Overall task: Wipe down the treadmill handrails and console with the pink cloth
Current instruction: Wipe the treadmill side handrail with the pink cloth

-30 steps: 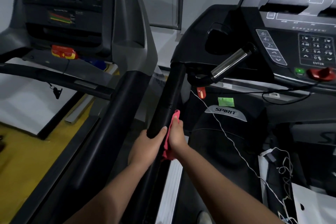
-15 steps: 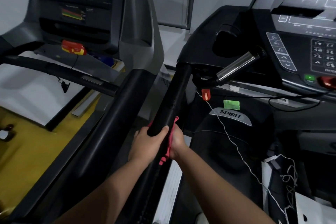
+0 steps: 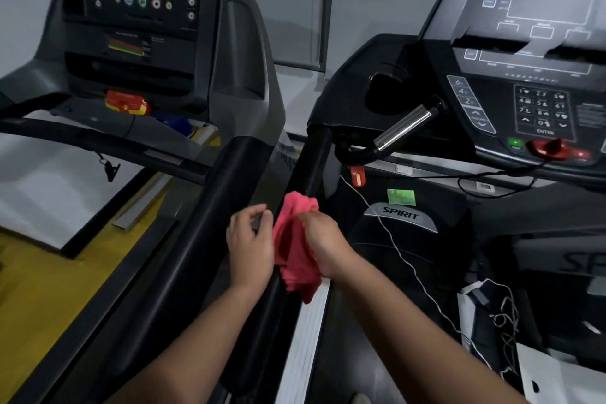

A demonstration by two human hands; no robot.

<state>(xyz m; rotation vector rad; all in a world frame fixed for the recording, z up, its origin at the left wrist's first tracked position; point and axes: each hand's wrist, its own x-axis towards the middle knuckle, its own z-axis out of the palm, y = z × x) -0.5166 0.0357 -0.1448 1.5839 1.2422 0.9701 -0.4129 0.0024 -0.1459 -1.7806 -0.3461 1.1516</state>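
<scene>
The pink cloth (image 3: 293, 246) hangs bunched over the lower part of the black left handrail (image 3: 311, 157) of the right-hand treadmill. My right hand (image 3: 323, 239) grips the cloth from the right. My left hand (image 3: 251, 241) hovers just left of the cloth, fingers loosely curled, holding nothing. The treadmill console (image 3: 537, 82) with keypad and red stop knob (image 3: 547, 146) rises at the upper right. A chrome pulse grip (image 3: 405, 126) sticks out below it.
A second treadmill stands on the left, its wide black handrail (image 3: 210, 207) close beside my left hand and its console (image 3: 141, 6) above. A thin white cord (image 3: 398, 249) runs down the right treadmill. White bags and tangled cables (image 3: 501, 315) lie at the lower right.
My left hand has let go of the handrail and pulled off to the left. The cloth, earlier pressed flat against the rail, now stands bunched up in my right hand.
</scene>
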